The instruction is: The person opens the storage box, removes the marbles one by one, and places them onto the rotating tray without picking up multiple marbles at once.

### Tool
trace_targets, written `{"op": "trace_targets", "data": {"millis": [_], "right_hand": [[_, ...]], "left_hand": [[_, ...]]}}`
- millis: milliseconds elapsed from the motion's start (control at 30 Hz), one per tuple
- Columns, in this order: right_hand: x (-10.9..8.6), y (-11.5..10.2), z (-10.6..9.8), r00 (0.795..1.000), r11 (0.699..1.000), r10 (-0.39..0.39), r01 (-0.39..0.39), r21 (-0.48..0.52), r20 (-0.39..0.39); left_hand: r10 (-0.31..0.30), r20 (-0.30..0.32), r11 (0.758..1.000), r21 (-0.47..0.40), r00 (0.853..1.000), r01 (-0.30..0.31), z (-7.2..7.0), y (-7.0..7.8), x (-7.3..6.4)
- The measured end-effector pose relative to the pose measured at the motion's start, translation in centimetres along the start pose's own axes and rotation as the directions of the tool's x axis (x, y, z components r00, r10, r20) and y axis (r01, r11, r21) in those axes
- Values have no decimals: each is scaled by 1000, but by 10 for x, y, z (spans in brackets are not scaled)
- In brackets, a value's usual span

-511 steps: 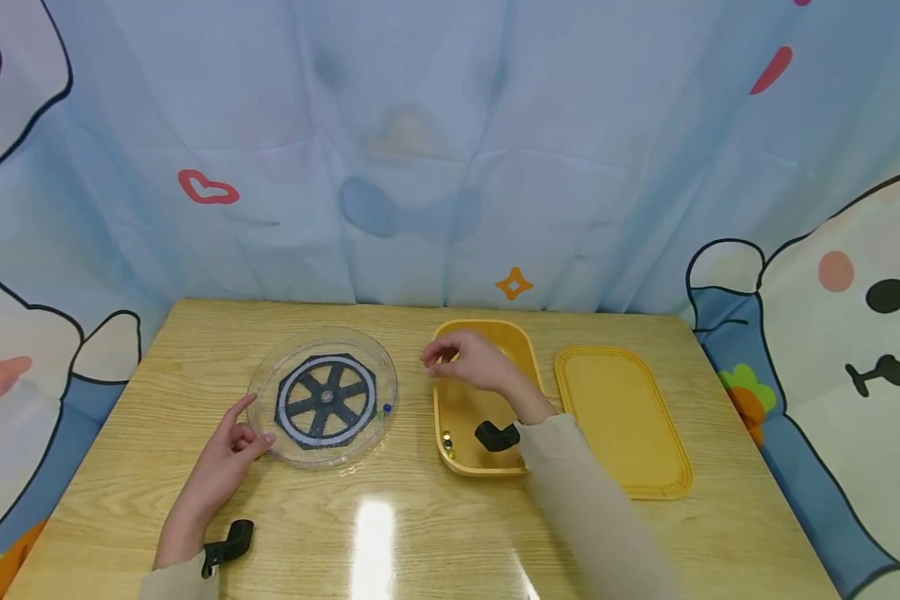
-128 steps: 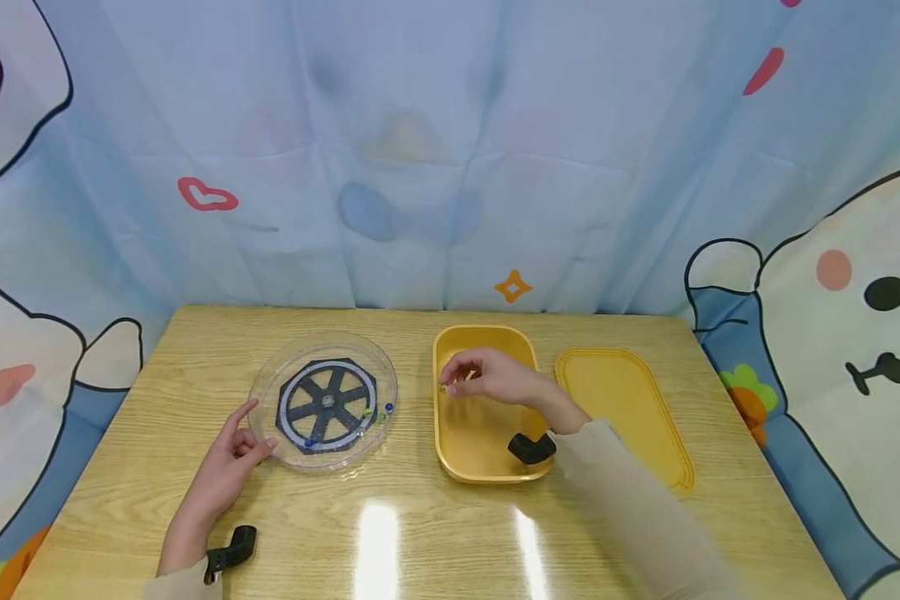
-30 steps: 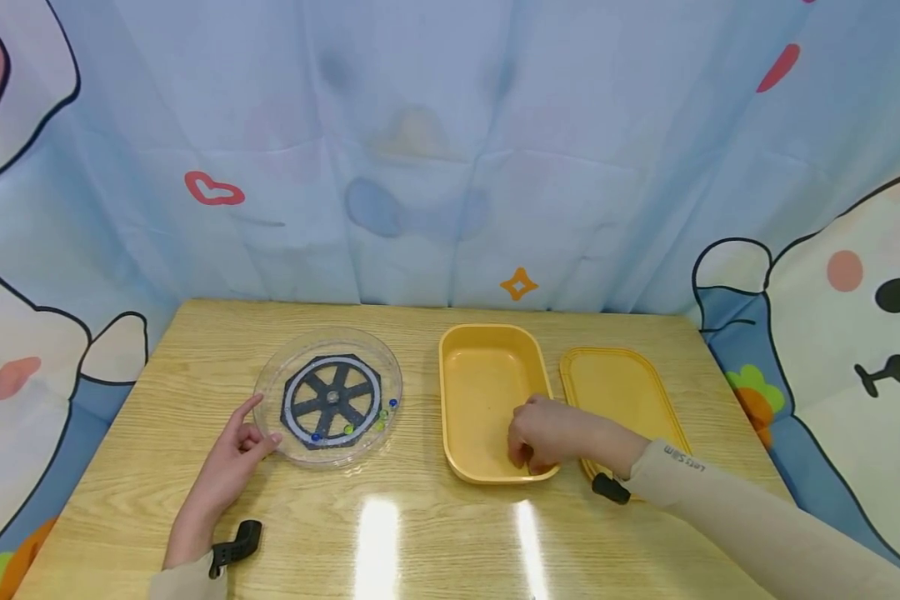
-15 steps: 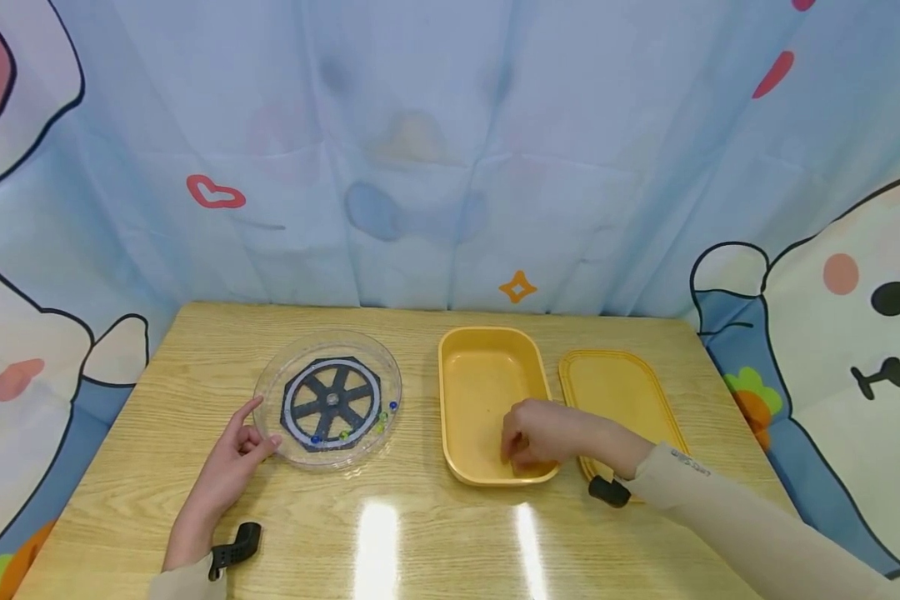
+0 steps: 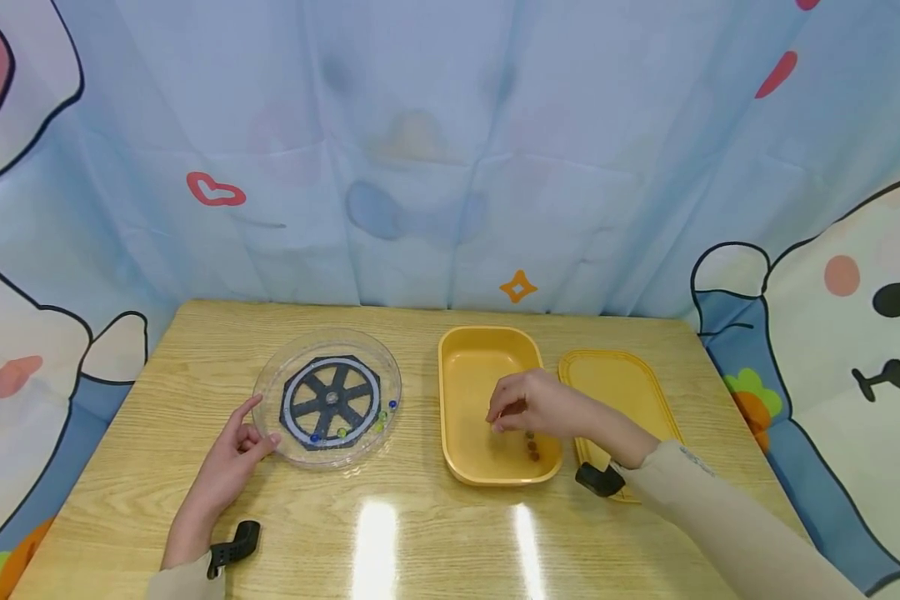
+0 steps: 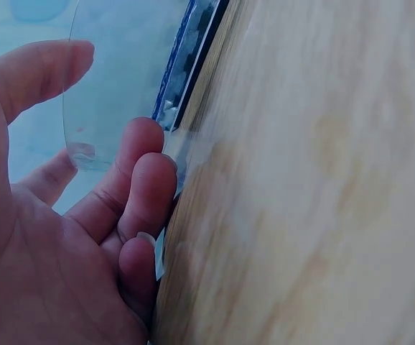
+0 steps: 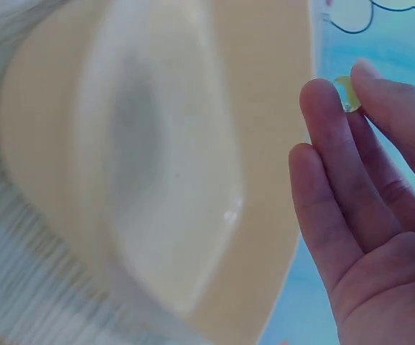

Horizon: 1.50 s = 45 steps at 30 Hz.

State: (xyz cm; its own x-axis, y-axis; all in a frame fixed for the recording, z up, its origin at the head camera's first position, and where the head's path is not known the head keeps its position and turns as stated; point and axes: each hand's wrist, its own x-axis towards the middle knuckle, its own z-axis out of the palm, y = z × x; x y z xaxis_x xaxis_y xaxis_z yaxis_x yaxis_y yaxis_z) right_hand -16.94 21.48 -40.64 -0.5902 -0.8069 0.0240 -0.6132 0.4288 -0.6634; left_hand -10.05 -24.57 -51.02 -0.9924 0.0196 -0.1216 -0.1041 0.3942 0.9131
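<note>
My left hand (image 5: pixel 228 458) holds the near-left rim of a clear round dish (image 5: pixel 266 375), thumb and index finger at its edge. In the left wrist view the thumb overlaps the dish's transparent wall (image 6: pixel 114 86). A dark spoked wheel shape (image 5: pixel 320 385) shows within the dish, with blue marbles (image 5: pixel 393 404) and yellow-green marbles (image 5: pixel 342 432) around its near and right side. My right hand (image 5: pixel 540 404) is over the yellow box (image 5: pixel 468 392). Thumb and finger pinch a clear yellow-green marble (image 7: pixel 348 93), plain in the right wrist view.
Small brownish round things (image 5: pixel 532 446) lie on the box floor near its right wall. A flat yellow lid (image 5: pixel 618 383) rests right of the box, partly under my right forearm. Behind the wooden table (image 5: pixel 420 533) hangs a printed blue curtain (image 5: pixel 435 150).
My right hand has risen from the near right corner of the box and shifted left, showing the brownish things. The yellow-green marble in the dish has rolled slightly left. The left hand stays put.
</note>
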Motion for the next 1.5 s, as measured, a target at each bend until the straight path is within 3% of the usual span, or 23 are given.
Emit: {"op": "trace_targets", "data": {"millis": [300,533,900,1133,1500], "right_hand": [[30,-17,1,998,999,40,-41,-35,-54],[73,-23,9,995,995,-15,5,-100,-98],[133,-29,36,994,998,-38,33,-47,-104],[142,-25,51,997,1000,-4,4,-8,-81],[144,-27,53,998,1000,19,-18,7,-52]], "left_hand": [[-4,-5,1000,-7,1000,4,-2,1,-1],[8,-10,1000,-6,1000,-8,-5,4,-2],[5,-13,1000,-16,1000,-5,-3,4,-2],[8,-18,999,-32,1000,-8,-1,3,-1],[13,-6,999,-47,1000,-14,0,1,-1]]}}
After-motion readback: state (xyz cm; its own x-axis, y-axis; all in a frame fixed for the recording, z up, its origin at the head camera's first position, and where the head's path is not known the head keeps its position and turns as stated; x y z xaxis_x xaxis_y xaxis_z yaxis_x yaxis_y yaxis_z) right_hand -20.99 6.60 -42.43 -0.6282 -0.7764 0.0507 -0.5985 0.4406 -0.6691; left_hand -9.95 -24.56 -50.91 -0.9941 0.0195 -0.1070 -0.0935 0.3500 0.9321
